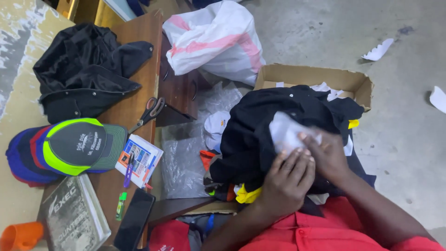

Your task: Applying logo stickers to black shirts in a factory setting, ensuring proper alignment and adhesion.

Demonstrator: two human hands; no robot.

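Note:
Both my hands are at a heap of black garments piled in a cardboard box. My left hand rests with fingers curled on the black cloth, its fingertips at a small white crumpled piece. My right hand pinches that white piece from the right side. The white piece is blurred, and I cannot tell whether it is paper or plastic. Yellow and orange fabric shows under the black heap.
A wooden desk at left carries a black jacket, scissors, stacked caps, a small booklet, a dark phone, a book and an orange cup. A white-pink plastic bag and clear plastic sheeting lie nearby.

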